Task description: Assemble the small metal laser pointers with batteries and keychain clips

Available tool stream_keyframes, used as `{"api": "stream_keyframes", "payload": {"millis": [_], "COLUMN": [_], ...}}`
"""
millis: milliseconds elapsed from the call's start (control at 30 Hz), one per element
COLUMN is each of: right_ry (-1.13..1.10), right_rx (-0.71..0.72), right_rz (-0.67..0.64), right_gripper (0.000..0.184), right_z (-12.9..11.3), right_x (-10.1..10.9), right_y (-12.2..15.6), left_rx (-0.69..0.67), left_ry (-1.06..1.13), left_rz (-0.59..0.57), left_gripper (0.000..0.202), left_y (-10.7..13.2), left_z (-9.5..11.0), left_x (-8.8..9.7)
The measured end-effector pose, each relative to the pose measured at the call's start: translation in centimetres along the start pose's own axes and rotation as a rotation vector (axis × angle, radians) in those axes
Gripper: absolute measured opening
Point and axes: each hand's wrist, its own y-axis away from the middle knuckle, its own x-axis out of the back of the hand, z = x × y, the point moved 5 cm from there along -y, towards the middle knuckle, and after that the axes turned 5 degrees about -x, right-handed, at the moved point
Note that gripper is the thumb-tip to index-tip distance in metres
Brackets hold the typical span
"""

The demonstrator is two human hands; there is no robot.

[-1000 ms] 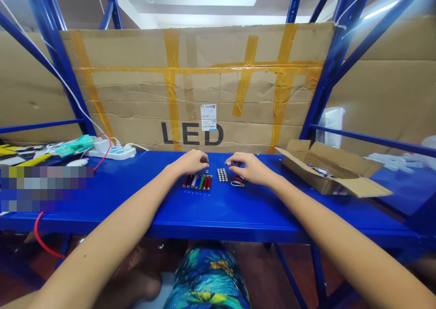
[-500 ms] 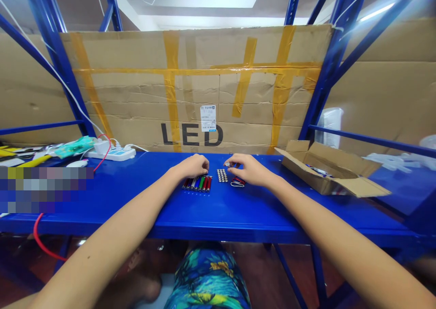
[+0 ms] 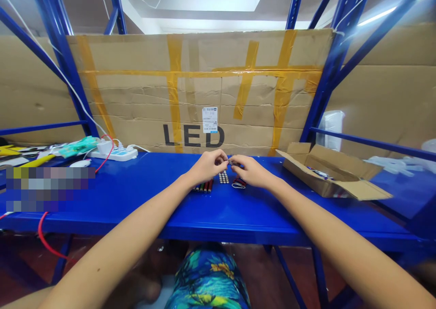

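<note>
The left hand [image 3: 207,166] and the right hand [image 3: 250,170] meet just above the blue table [image 3: 218,209]. Their fingers are pinched shut on a tiny silver piece [image 3: 230,162], right between the fingertips. It is too small to see more. Under the hands lie a row of little coloured tubes [image 3: 203,187], small round silver buttons [image 3: 223,177] and red clips [image 3: 239,182]. The big cardboard [image 3: 136,95] behind says "LED". Its white label [image 3: 210,119] is too small to read.

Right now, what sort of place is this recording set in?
Most likely a warehouse or small assembly workbench: blue steel racking, a taped cardboard sheet marked LED behind, an open carton, and rows of small coloured tubes and button cells on the blue bench.
</note>
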Motion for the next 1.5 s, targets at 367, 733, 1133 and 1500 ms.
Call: {"api": "stream_keyframes", "payload": {"millis": [367,733,1133,1500], "right_ry": [-0.018,-0.023,-0.222,-0.728], "right_rx": [0.156,0.249,-0.025,-0.309], "right_rz": [0.212,0.199,0.101,-0.267], "right_gripper": [0.026,0.010,0.014,0.039], "right_z": [-0.7,-1.3,-0.7,0.6], "right_x": [0.8,1.1,0.8,-0.4], "right_y": [0.5,0.9,0.4,0.5], "left_rx": [0.142,0.160,0.091,0.010], "left_ry": [0.348,0.384,0.218,0.058], "left_rz": [0.049,-0.014,-0.044,-0.099], "left_gripper": [0.010,0.016,0.010,0.010], "left_y": [-0.1,0.3,0.6,0.7], "left_z": [-0.5,0.3,0.5,1.1], "left_x": [-0.6,-0.3,-0.5,-1.1]}}
